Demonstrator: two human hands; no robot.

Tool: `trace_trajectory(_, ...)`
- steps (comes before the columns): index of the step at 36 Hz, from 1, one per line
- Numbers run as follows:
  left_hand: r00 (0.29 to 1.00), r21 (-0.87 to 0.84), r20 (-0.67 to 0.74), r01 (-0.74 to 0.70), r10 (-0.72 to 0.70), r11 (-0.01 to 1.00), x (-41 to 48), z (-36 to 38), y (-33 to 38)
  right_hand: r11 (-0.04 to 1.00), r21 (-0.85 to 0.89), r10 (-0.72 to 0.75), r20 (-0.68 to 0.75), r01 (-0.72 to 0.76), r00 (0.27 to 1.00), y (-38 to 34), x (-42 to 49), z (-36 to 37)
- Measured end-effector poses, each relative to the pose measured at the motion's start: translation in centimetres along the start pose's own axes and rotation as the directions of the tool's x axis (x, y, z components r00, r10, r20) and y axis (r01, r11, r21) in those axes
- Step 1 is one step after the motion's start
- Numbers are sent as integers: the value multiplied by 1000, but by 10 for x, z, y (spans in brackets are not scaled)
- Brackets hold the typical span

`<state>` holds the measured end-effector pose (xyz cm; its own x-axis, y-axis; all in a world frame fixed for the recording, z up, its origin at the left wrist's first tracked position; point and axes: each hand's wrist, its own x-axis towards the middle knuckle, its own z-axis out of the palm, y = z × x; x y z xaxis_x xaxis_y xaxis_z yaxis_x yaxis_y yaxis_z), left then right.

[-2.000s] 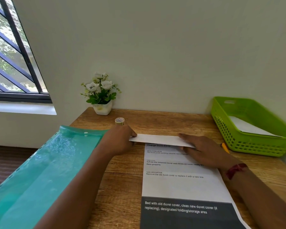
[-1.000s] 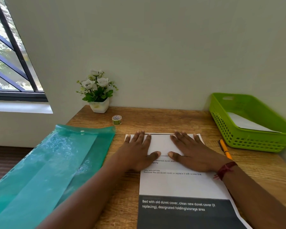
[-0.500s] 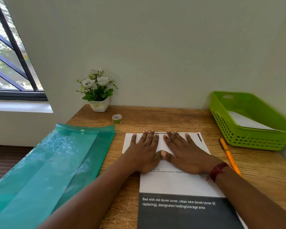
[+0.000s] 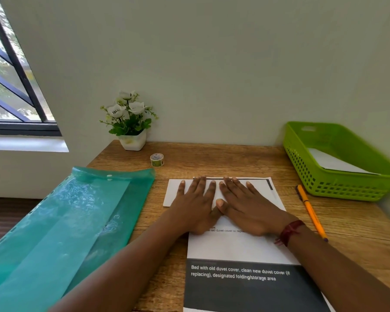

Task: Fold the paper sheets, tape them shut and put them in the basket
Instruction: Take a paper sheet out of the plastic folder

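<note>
Writing: sheet (image 4: pixel 241 248) is reading "Bed with old duvet cover, clean new duvet cover (if replacing), designated folding/storage area".
Left hand (image 4: pixel 195 204): lying flat, fingers spread, pressing the fold.
Right hand (image 4: pixel 245 206): doing likewise, thumbs seemingly touching.
Sheet: lying on the desk (image 4: pixel 212 158), well apart from the basket (image 4: pixel 338 183).

I see the left hand (image 4: pixel 195 206) and right hand (image 4: pixel 248 207) flat on the folded paper sheet (image 4: pixel 239 246); right of it lie a pen (image 4: pixel 311 212) and the basket (image 4: pixel 338 163).
</note>
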<state>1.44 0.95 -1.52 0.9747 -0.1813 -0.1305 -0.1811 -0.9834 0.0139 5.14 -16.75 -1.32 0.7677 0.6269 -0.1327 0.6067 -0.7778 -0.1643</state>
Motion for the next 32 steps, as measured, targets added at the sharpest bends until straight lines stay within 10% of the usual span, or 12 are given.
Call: trace_trajectory(32, 966, 44, -51, 256, -254, 966, -7, -17, -20, 985, -35, 166, -7, -166, 986, 30, -8, -13)
